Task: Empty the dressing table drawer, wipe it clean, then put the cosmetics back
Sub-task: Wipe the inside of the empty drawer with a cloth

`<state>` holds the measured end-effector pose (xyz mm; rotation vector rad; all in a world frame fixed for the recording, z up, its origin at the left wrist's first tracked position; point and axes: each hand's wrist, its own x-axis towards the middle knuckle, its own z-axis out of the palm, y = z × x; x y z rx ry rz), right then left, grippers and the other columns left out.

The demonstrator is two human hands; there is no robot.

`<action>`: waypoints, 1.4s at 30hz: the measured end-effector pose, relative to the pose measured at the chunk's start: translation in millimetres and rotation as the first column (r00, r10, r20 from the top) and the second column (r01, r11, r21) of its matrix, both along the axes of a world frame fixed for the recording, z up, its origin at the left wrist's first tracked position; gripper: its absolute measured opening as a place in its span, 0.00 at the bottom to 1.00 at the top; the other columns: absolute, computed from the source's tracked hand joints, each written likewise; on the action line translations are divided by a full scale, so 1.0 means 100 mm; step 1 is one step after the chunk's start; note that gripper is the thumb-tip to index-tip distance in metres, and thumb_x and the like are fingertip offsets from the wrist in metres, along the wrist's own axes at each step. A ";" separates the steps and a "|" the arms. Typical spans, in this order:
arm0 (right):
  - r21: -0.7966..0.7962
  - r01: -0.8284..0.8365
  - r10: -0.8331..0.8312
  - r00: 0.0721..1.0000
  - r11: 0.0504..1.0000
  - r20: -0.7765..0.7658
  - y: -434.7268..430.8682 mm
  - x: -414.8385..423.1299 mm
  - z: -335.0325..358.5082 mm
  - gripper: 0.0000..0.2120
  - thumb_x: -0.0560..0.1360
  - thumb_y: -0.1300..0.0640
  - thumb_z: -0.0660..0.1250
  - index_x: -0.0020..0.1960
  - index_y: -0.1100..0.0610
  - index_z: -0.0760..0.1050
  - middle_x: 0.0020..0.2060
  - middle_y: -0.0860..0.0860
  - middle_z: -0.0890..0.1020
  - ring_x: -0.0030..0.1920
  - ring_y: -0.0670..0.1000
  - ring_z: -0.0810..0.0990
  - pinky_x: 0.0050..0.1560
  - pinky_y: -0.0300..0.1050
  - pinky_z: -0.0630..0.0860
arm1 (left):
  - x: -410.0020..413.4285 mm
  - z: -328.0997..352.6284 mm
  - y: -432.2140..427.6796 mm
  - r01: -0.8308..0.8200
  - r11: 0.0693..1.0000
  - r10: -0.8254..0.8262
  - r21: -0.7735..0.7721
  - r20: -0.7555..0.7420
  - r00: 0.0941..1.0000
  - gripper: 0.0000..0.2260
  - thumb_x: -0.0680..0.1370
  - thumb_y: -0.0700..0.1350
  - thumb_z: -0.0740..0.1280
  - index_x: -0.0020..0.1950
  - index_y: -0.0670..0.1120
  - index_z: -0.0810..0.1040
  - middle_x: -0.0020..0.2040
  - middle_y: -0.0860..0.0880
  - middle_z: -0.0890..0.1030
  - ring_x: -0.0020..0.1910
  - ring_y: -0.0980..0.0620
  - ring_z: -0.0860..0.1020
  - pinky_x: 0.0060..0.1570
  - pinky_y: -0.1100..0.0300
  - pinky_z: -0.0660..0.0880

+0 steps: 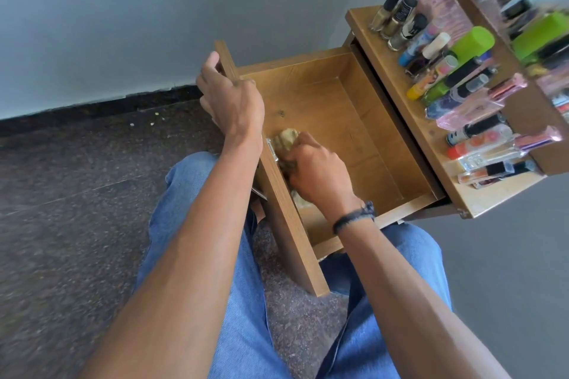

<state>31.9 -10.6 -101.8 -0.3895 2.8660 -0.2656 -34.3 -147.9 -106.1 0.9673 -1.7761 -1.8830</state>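
Left hand [234, 101] grips the wooden drawer [354, 120] front, open toward the person; right hand [320, 172] clamps its fingers on a crumpled beige cloth [284, 143] inside.

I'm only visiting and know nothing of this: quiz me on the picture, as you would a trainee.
1. True or false: the cosmetics lie inside the drawer.
2. Which hand grips the cloth? A. left hand B. right hand
3. Fill in: the left hand holds the drawer's ____.

Key: 1. False, they are on the table top. 2. B. 3. front panel.
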 end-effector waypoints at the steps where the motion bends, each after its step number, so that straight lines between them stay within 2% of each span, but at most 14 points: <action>1: 0.008 -0.005 0.006 0.999 1.000 -0.035 -0.07 -0.09 -0.02 0.14 0.78 0.60 0.70 0.63 0.58 0.79 0.60 0.49 0.74 0.52 0.57 0.81 0.48 0.48 0.77 | 0.00 0.00 0.00 0.000 1.000 -0.001 -0.002 -0.001 1.000 0.25 0.77 0.37 0.63 0.74 0.51 0.68 0.73 0.51 0.68 0.67 0.43 0.75 0.67 0.44 0.74; 3: 0.011 -0.022 0.023 0.994 1.000 -0.102 -0.20 -0.27 -0.02 0.13 0.79 0.59 0.69 0.63 0.59 0.78 0.61 0.50 0.74 0.54 0.57 0.79 0.45 0.48 0.73 | 0.00 0.01 0.00 -0.001 1.000 0.001 -0.010 0.004 1.000 0.25 0.77 0.36 0.64 0.74 0.50 0.69 0.72 0.51 0.68 0.68 0.45 0.72 0.67 0.45 0.73; 5: -0.001 -0.030 0.030 0.991 1.000 -0.131 -0.32 -0.47 -0.03 0.13 0.80 0.59 0.68 0.63 0.60 0.76 0.60 0.51 0.75 0.55 0.56 0.78 0.47 0.49 0.75 | 0.01 0.02 0.01 -0.009 1.000 0.009 -0.009 0.012 1.000 0.26 0.77 0.35 0.66 0.74 0.50 0.70 0.72 0.52 0.68 0.69 0.47 0.70 0.68 0.45 0.72; 10: -0.006 -0.034 0.034 0.997 0.999 -0.068 -0.46 -0.84 -0.11 0.14 0.78 0.55 0.70 0.63 0.55 0.79 0.61 0.50 0.73 0.56 0.57 0.77 0.47 0.50 0.73 | 0.00 0.01 0.01 -0.020 1.000 0.020 -0.015 0.014 1.000 0.26 0.77 0.35 0.67 0.74 0.50 0.70 0.72 0.52 0.69 0.70 0.47 0.69 0.68 0.44 0.72; 13: -0.028 -0.032 0.031 0.998 0.999 -0.055 -0.45 -0.89 -0.16 0.13 0.79 0.55 0.68 0.63 0.53 0.81 0.61 0.49 0.73 0.56 0.57 0.77 0.46 0.49 0.73 | -0.01 0.02 0.02 -0.024 0.999 0.025 -0.023 0.023 0.999 0.26 0.77 0.34 0.66 0.74 0.50 0.70 0.72 0.52 0.68 0.70 0.47 0.69 0.68 0.43 0.71; 19: -0.098 -0.022 0.022 1.000 0.995 -0.005 -0.13 -0.92 -0.13 0.19 0.82 0.53 0.66 0.71 0.43 0.75 0.65 0.48 0.71 0.60 0.52 0.73 0.58 0.51 0.75 | -0.01 0.00 0.00 -0.019 1.000 0.019 -0.008 0.016 1.000 0.26 0.76 0.34 0.66 0.73 0.50 0.71 0.71 0.52 0.69 0.69 0.46 0.71 0.67 0.44 0.73; 21: -0.075 0.031 -0.034 0.999 0.997 -0.039 0.05 -1.02 -0.10 0.18 0.83 0.52 0.63 0.72 0.42 0.73 0.65 0.49 0.72 0.61 0.53 0.74 0.61 0.55 0.76 | -0.02 0.00 0.00 -0.018 1.000 0.018 -0.018 0.024 1.000 0.27 0.76 0.34 0.66 0.73 0.51 0.71 0.71 0.52 0.69 0.68 0.45 0.71 0.66 0.43 0.74; 25: 0.030 0.076 -0.075 0.996 0.997 -0.045 0.34 -1.22 -0.05 0.19 0.85 0.52 0.59 0.74 0.38 0.71 0.66 0.50 0.71 0.64 0.56 0.72 0.57 0.55 0.73 | -0.03 -0.02 0.00 -0.016 1.000 0.016 -0.011 0.025 1.000 0.27 0.77 0.34 0.67 0.74 0.51 0.70 0.72 0.52 0.69 0.68 0.45 0.72 0.66 0.43 0.73; 28: 0.065 0.108 -0.105 0.993 0.992 -0.048 0.49 -1.29 -0.03 0.20 0.85 0.52 0.59 0.74 0.38 0.70 0.70 0.52 0.69 0.67 0.59 0.72 0.62 0.57 0.72 | -0.04 -0.03 0.00 -0.012 1.000 0.012 -0.013 0.016 1.000 0.27 0.77 0.34 0.68 0.74 0.51 0.70 0.72 0.52 0.69 0.68 0.45 0.72 0.66 0.43 0.74; 35: 0.135 0.144 -0.142 0.990 0.980 -0.023 0.47 -1.17 -0.03 0.23 0.84 0.54 0.57 0.77 0.40 0.66 0.73 0.56 0.66 0.66 0.63 0.71 0.62 0.59 0.73 | -0.04 -0.04 0.00 -0.014 1.000 0.014 0.000 -0.003 1.000 0.27 0.76 0.34 0.66 0.73 0.52 0.70 0.70 0.52 0.70 0.66 0.44 0.74 0.64 0.44 0.75; 42: 0.135 0.292 -0.300 0.953 0.947 0.045 0.77 -0.57 0.08 0.22 0.82 0.54 0.61 0.75 0.42 0.71 0.72 0.53 0.66 0.63 0.66 0.75 0.62 0.56 0.73 | -0.02 -0.02 0.00 -0.004 0.999 0.005 0.033 -0.008 1.000 0.28 0.75 0.35 0.64 0.74 0.53 0.69 0.70 0.53 0.69 0.65 0.43 0.75 0.64 0.44 0.75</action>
